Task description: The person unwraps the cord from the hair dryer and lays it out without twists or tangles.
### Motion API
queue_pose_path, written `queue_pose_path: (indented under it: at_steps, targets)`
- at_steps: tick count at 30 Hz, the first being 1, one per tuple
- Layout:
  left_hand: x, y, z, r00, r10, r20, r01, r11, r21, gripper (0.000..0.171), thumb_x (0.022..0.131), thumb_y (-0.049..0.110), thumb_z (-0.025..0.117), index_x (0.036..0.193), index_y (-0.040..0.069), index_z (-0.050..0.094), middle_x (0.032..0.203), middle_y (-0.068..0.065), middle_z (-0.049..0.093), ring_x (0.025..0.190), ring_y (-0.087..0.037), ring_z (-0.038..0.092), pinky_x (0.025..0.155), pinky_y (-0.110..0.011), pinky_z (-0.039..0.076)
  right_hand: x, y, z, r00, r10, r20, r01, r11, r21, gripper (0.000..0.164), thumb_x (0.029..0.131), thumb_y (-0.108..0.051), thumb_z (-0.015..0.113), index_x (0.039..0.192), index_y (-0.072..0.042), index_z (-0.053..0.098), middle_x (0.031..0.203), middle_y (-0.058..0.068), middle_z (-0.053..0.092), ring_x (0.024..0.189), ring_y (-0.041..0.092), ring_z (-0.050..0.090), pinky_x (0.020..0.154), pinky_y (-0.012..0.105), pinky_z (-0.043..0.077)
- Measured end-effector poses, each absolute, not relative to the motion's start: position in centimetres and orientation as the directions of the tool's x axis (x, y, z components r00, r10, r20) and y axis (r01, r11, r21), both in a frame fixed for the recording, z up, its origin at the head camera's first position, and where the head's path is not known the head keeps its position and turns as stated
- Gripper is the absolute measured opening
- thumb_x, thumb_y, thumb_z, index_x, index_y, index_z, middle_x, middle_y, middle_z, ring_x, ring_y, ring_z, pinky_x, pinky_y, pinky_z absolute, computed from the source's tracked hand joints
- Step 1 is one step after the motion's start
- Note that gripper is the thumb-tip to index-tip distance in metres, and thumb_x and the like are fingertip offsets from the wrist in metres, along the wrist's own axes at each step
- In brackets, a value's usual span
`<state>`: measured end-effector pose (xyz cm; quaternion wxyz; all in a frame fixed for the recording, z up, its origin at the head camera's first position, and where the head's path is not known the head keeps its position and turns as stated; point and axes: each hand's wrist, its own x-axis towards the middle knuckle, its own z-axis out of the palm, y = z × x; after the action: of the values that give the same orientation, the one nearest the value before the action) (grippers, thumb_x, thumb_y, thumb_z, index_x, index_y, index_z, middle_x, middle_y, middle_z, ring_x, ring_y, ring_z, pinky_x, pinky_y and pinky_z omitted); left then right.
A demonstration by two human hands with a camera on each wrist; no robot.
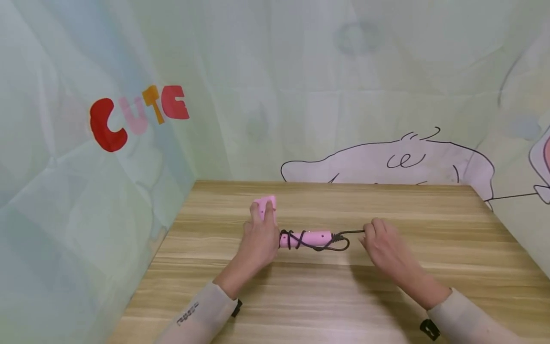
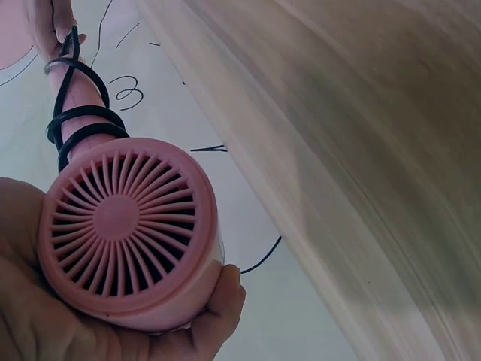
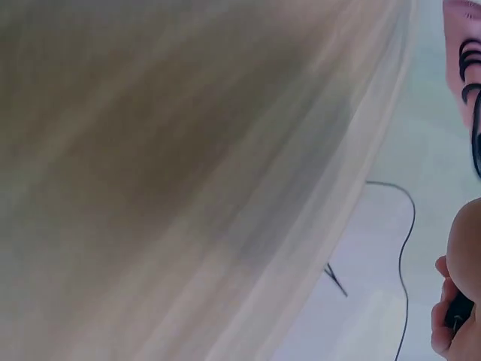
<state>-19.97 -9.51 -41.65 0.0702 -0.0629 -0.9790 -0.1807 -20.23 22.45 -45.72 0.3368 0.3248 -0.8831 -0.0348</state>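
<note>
A pink hair dryer (image 1: pixel 315 238) is held above the table, its handle pointing right. My left hand (image 1: pixel 261 239) grips it round the body, with fingers over the pink nozzle end. In the left wrist view the round slotted rear grille (image 2: pixel 116 218) of the dryer faces the camera, and the left hand (image 2: pixel 45 316) cups it from below. A black cord (image 1: pixel 352 232) is wound in several loops round the handle. To the right, my right hand (image 1: pixel 384 243) pinches a stretch of this cord. The right wrist view shows a black piece (image 3: pixel 457 312) in its fingers, mostly hidden.
Below the hands lies a wood-grain table (image 1: pixel 326 296). Behind it hangs a pale printed cloth (image 1: pixel 266 95) with a line drawing along the table's back edge. Another cloth wall (image 1: pixel 86 215) with coloured letters stands at the left.
</note>
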Motion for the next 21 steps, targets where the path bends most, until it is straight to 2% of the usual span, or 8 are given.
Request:
queue_pose_path:
  at_steps: [6, 11, 15, 21]
  targets:
    - [-20.0, -9.1, -42.5, -0.973, 0.152, 0.173, 0.195, 0.942, 0.272, 0.063, 0.102, 0.02, 0.052, 0.158, 0.001, 0.029, 0.153, -0.035, 0.022, 0.07, -0.03, 0.051, 0.061, -0.036, 0.048, -21.6, 22.6, -44.4, -0.544, -0.593, 0.594, -0.533, 0.791, 0.301, 0.057, 0.112, -0.035, 0.019, 0.079, 0.003, 0.044, 0.073, 0.008, 0.029, 0.065, 0.025, 0.029, 0.058, 0.031, 0.024]
    - [-19.9, -8.5, -43.0, -0.977, 0.146, 0.157, 0.186, 0.943, 0.277, 0.065, 0.103, 0.021, 0.053, 0.161, 0.006, 0.026, 0.158, -0.033, 0.016, 0.083, -0.035, 0.053, 0.058, -0.032, 0.049, -22.2, 21.5, -42.2, -0.532, -0.587, 0.61, -0.535, 0.792, 0.295, 0.056, 0.112, -0.037, 0.022, 0.079, 0.002, 0.045, 0.073, 0.007, 0.032, 0.064, 0.024, 0.03, 0.057, 0.032, 0.026]
    - [-20.1, -8.3, -43.1, -0.978, 0.143, 0.154, 0.182, 0.942, 0.282, 0.069, 0.101, 0.018, 0.053, 0.161, 0.006, 0.023, 0.16, -0.033, 0.012, 0.091, -0.037, 0.053, 0.058, -0.03, 0.049, -21.7, 20.3, -40.4, -0.511, -0.612, 0.603, -0.544, 0.774, 0.325, 0.052, 0.112, -0.034, 0.024, 0.082, 0.002, 0.046, 0.074, 0.007, 0.033, 0.066, 0.024, 0.031, 0.059, 0.031, 0.025]
    - [-21.6, -8.5, -42.9, -0.981, 0.099, 0.168, 0.149, 0.937, 0.315, 0.072, 0.098, 0.013, 0.053, 0.162, 0.006, 0.02, 0.159, -0.033, 0.013, 0.091, -0.04, 0.052, 0.057, -0.032, 0.049, -19.8, 18.7, -38.6, -0.466, -0.641, 0.61, -0.569, 0.745, 0.347, 0.051, 0.112, -0.033, 0.024, 0.083, 0.002, 0.047, 0.075, 0.008, 0.036, 0.068, 0.025, 0.034, 0.06, 0.032, 0.028]
